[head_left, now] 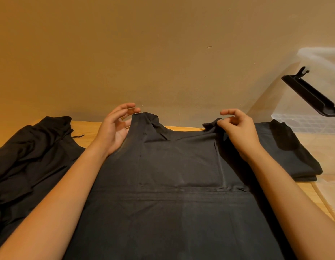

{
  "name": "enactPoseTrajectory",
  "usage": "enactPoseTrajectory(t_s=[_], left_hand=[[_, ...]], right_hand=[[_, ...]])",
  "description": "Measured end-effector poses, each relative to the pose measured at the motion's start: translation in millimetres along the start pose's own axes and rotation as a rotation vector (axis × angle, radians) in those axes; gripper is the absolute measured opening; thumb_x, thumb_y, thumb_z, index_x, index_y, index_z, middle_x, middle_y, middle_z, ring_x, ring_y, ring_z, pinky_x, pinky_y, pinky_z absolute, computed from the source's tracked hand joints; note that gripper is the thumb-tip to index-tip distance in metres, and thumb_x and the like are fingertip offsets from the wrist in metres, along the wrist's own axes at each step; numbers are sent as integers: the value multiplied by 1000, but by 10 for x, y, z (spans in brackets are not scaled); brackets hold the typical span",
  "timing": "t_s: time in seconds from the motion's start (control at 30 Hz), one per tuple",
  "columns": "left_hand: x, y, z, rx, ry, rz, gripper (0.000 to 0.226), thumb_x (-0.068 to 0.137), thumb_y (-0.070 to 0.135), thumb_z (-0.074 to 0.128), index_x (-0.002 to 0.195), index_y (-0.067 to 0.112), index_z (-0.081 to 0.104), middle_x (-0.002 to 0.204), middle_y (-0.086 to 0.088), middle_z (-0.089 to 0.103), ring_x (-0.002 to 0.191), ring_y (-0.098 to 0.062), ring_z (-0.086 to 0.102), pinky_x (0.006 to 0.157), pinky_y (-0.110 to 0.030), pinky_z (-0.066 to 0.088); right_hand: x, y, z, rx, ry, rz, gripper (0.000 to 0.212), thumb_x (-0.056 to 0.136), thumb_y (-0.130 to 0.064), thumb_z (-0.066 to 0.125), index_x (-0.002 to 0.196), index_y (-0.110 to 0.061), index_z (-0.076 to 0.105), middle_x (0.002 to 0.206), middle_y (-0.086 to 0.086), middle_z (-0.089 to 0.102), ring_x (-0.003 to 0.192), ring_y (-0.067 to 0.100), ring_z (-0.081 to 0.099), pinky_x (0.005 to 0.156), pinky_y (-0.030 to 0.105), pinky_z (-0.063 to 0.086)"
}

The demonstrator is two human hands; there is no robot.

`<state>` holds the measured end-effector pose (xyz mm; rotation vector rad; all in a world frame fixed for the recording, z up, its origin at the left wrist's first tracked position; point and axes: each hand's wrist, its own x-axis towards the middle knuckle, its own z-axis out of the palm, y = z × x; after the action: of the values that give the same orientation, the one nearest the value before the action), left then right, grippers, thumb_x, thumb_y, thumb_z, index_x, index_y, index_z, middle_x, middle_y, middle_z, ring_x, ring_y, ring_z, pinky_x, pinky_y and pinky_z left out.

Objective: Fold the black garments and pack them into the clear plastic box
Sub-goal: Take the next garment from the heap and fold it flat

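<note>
Your left hand [114,129] is released, fingers loosely curved beside the black garment [172,175]; your right hand [238,128] pinches its other strap (both forearms stretched forward). The clear box [305,122] stands right of your fingers.

Flat black sleeveless garment [178,203]: lower part cut by bottom edge. Crumpled black fabric pile [27,156]: runs off left edge. Clear plastic box [317,59]: hazy, cut by right edge. Folded black garment stack [286,152]: left part hidden behind right hand [238,132]; whether hand pinches strap unclear.
</note>
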<state>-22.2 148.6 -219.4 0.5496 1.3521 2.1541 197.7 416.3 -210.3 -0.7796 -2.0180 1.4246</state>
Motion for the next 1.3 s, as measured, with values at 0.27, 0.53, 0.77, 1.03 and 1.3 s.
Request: enactPoseTrajectory(t_s=[0.27, 0.53, 0.77, 1.03, 1.3], left_hand=[[32, 14, 0, -69, 24, -6, 22, 100, 15, 46, 107, 12, 66, 106, -11, 69, 108, -31, 62, 106, -46, 46], [63, 76, 52, 49, 19, 33, 26, 100, 14, 44, 117, 13, 64, 116, -9, 71, 107, -20, 63, 89, -28, 49], [63, -86, 25, 801, -43, 82, 28, 102, 15, 55, 124, 28, 66, 126, 7, 67, 121, -8, 59, 111, -31, 42], [160, -55, -127, 1435, -72, 173, 43, 98, 36, 53, 141, 34, 55, 149, 6, 47, 133, -20, 47, 110, -48, 38], [-36, -43, -82, 1635, -183, 163, 57, 98, 55, 30, 150, 34, 43, 160, 8, 36, 148, -17, 33, 116, -54, 28]], right_hand=[[39, -125, -56, 732, -83, 232, 34, 98, -13, 59, 131, -20, 61, 110, 4, 65, 73, 14, 64, 62, 27, 53], [121, -154, -55, 718, -10, 135, 32, 97, -8, 56, 123, -21, 67, 107, 2, 64, 73, 16, 48, 70, 30, 39], [192, 33, 15, 328, 75, 235, 24, 95, -7, 62, 117, -18, 62, 113, 8, 62, 109, 25, 64, 92, 32, 53], [-1, -6, 135, -335, -110, -27, 33, 100, -24, 57, 133, -26, 56, 128, 8, 60, 82, 21, 67, 62, 27, 46], [-212, 11, 218, -798, -301, -327, 55, 105, -49, 39, 154, -23, 41, 161, 1, 34, 151, 19, 24, 123, 53, 7]])
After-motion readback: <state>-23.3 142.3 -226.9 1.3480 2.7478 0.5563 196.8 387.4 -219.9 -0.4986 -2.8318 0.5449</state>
